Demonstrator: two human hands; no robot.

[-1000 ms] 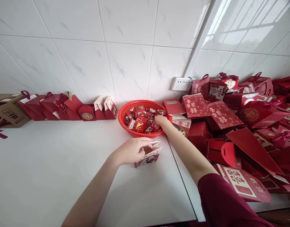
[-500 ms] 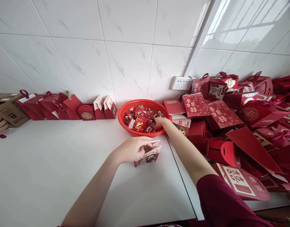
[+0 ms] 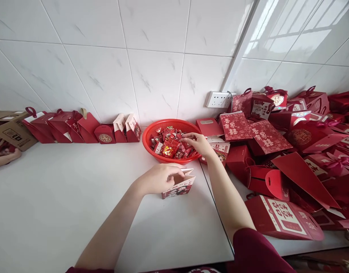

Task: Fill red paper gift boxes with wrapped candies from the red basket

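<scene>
My left hand (image 3: 160,179) grips the top edge of a small open-topped red and white box (image 3: 178,189) that stands upright on the white table (image 3: 77,197). Just behind it is a red plastic basket (image 3: 151,151) full of small wrapped red candies (image 3: 170,148). Over the right side of that basket is my right hand (image 3: 197,144), its fingers bent and pinched together at the candies. What lies between those fingertips is too small to make out.
Red gift boxes (image 3: 104,134) stand in a row along the tiled wall. A heap of red boxes (image 3: 302,136) covers the right side, below a power socket (image 3: 219,99). At far left, another person's hand (image 3: 9,156) is beside a cardboard box (image 3: 18,132).
My right hand has risen out of the candies and drawn slightly back. My left hand stays on the small box. At far left, the other person's hand has changed position by the cardboard box.
</scene>
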